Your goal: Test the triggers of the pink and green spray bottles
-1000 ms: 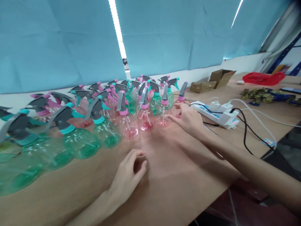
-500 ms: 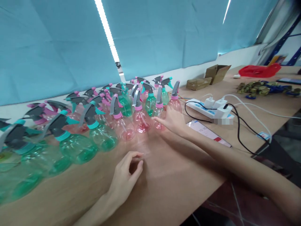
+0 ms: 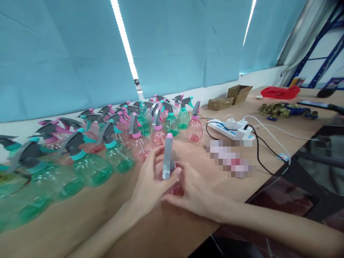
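A pink spray bottle with a grey trigger head stands close in front of me, between both palms. My left hand wraps around its neck and the base of the sprayer. My right hand grips the pink body from the other side, hiding most of it. Just beyond them are other pink spray bottles and, off to the right, a single pink one. Green spray bottles stand to the left of my left hand.
Right of my hands lie a blurred-out flat object and a white power strip with chargers and cables. Farther back are cardboard boxes, a red plastic piece and a heap of brass-coloured parts. The table edge runs along the lower right.
My right hand has brought a pink spray bottle from the row towards me. The left hand, empty before, has closed around its neck. The view has turned slightly.
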Motion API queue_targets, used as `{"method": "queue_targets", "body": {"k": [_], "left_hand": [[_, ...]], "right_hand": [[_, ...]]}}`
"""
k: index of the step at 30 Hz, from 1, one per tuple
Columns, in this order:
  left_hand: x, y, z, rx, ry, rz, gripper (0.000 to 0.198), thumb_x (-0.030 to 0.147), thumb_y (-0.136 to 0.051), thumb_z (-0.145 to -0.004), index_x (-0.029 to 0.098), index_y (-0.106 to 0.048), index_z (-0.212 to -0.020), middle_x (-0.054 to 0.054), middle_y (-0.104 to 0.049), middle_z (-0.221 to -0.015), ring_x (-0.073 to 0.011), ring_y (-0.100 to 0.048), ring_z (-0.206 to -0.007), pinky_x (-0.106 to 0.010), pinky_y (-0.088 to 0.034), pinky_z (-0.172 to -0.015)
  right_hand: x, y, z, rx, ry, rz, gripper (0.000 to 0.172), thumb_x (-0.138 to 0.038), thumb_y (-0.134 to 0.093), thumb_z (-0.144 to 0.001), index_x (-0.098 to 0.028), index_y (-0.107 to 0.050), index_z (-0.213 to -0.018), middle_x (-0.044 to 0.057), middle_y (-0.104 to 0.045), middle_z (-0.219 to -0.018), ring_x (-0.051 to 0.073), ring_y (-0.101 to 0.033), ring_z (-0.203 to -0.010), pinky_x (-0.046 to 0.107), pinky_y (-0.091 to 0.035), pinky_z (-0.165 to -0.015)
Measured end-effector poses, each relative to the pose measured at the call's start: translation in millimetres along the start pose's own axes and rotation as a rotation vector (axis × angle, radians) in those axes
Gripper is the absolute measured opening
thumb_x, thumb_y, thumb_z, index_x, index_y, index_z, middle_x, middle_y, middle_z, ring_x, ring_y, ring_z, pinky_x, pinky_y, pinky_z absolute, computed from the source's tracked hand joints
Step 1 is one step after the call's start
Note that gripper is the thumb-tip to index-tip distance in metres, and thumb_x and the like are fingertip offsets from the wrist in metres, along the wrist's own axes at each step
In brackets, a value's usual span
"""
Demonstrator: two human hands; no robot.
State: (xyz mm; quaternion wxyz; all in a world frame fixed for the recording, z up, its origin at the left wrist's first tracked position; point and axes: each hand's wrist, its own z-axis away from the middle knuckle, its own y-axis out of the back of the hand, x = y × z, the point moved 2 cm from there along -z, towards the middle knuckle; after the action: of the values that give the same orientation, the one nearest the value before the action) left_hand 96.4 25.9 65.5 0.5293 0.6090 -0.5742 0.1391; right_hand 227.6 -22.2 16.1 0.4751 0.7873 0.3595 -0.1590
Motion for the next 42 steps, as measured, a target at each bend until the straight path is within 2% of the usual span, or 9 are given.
{"method": "queue_targets", "body": {"k": [2, 5, 10, 14, 18, 24, 31, 37, 42], "left_hand": [[4, 6.9, 2, 0.035, 0.016, 0.022, 0.043, 0.035, -0.067, -0.081, 0.022, -0.052, -0.119, -0.003, -0.065, -0.095, -0.0203, -0.065, -0.080, -0.038, -0.053, -0.077], [2, 19.1, 8, 0.091, 0.031, 0.048, 0.034, 0.035, -0.066, -0.082, 0.022, -0.056, -0.112, -0.003, -0.063, -0.094, -0.0196, -0.063, -0.080, -0.036, -0.052, -0.075], [-10, 40.1, 16, 0.157, -0.014, 0.032, 0.022, 0.025, -0.056, -0.083, 0.025, -0.057, -0.105, 0.002, -0.059, -0.079, -0.0146, -0.056, -0.066, -0.028, -0.047, -0.064], [-14, 58.1, 17, 0.200, -0.011, 0.005, 0.017, 0.020, -0.052, -0.077, 0.025, -0.057, -0.092, 0.004, -0.053, -0.071, -0.0142, -0.050, -0.060, -0.027, -0.043, -0.057], [-18, 70.5, 18, 0.213, -0.005, -0.043, 0.004, 0.020, -0.050, -0.073, 0.024, -0.050, -0.074, 0.005, -0.041, -0.063, -0.0135, -0.038, -0.054, -0.026, -0.034, -0.052], [-20, 72.8, 19, 0.136, 0.003, -0.041, 0.014, 0.017, -0.048, -0.072, 0.024, -0.058, -0.080, 0.006, -0.039, -0.058, -0.0134, -0.036, -0.053, -0.027, -0.032, -0.052], [-24, 72.0, 21, 0.122, 0.054, 0.002, 0.011, 0.021, -0.050, -0.073, 0.021, -0.061, -0.075, 0.001, -0.058, -0.070, -0.0152, -0.052, -0.061, -0.028, -0.040, -0.057], [-27, 71.1, 20, 0.182, 0.079, -0.029, 0.004, 0.021, -0.050, -0.072, 0.023, -0.053, -0.072, 0.004, -0.048, -0.063, -0.0136, -0.046, -0.055, -0.027, -0.040, -0.053], [-25, 69.1, 18, 0.198, 0.020, -0.076, 0.007, 0.020, -0.049, -0.076, 0.025, -0.051, -0.080, 0.004, -0.051, -0.069, -0.0149, -0.051, -0.062, -0.027, -0.046, -0.059]], "right_hand": [[-9, -13, 0, 0.011, 0.015, -0.065, 0.065, -0.057, -0.072, -0.070, -0.017, -0.050, -0.117, 0.015, -0.065, -0.109, 0.030, -0.065, -0.097, 0.044, -0.055, -0.081], [-20, -32, -3, 0.020, 0.005, -0.116, 0.075, -0.061, -0.073, -0.067, -0.016, -0.047, -0.121, 0.015, -0.065, -0.108, 0.032, -0.064, -0.099, 0.047, -0.054, -0.084], [-35, -54, -13, -0.043, 0.007, -0.155, 0.066, -0.061, -0.074, -0.067, -0.016, -0.052, -0.110, 0.013, -0.064, -0.105, 0.030, -0.062, -0.096, 0.048, -0.053, -0.082], [-36, -56, -29, -0.198, 0.109, -0.301, 0.073, -0.062, -0.073, -0.069, -0.018, -0.047, -0.122, 0.012, -0.062, -0.116, 0.028, -0.061, -0.101, 0.045, -0.051, -0.087], [-16, -47, -40, -0.381, 0.273, -0.292, 0.064, -0.064, -0.059, -0.082, -0.018, -0.048, -0.125, 0.013, -0.061, -0.119, 0.029, -0.058, -0.110, 0.048, -0.047, -0.095], [33, -42, -44, -0.322, 0.277, -0.074, 0.050, -0.058, -0.041, -0.095, -0.014, -0.053, -0.118, 0.017, -0.062, -0.118, 0.030, -0.058, -0.111, 0.051, -0.047, -0.095], [40, -58, -50, -0.360, 0.331, 0.016, 0.034, -0.046, -0.047, -0.097, -0.017, -0.060, -0.108, 0.013, -0.068, -0.112, 0.025, -0.064, -0.103, 0.042, -0.054, -0.088], [46, -64, -48, -0.389, 0.330, 0.099, 0.042, -0.043, -0.049, -0.096, -0.016, -0.058, -0.126, 0.014, -0.058, -0.135, 0.027, -0.055, -0.125, 0.045, -0.048, -0.101], [49, -63, -46, -0.397, 0.274, 0.136, 0.053, -0.048, -0.049, -0.095, -0.012, -0.056, -0.133, 0.017, -0.053, -0.141, 0.031, -0.044, -0.135, 0.048, -0.041, -0.109]]}}
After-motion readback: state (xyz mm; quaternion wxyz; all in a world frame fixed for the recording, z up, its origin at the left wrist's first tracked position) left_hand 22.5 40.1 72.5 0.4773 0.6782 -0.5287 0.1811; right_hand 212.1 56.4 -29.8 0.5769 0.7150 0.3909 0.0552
